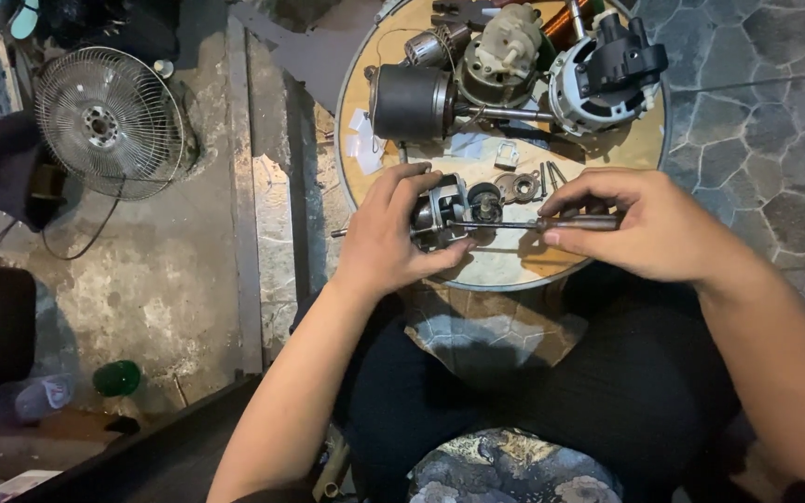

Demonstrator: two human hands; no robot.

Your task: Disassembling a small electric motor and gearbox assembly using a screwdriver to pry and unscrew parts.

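My left hand (391, 235) grips a small metal fan motor (442, 216) near the front edge of a round wooden table (356, 102). In my right hand (649, 224) I hold a screwdriver (552, 224) with a dark wooden handle. Its shaft runs left, and the tip reaches into the motor. Just behind the motor lie a round bearing part (520, 187) and two loose screws (550, 176).
The back of the table holds a dark cylindrical motor (410, 102), a grey gear housing (505, 58) and a white motor with a black top (603, 79). A fan head with a wire grille (109, 121) lies on the concrete floor at left. Plastic bottles (44, 396) lie at lower left.
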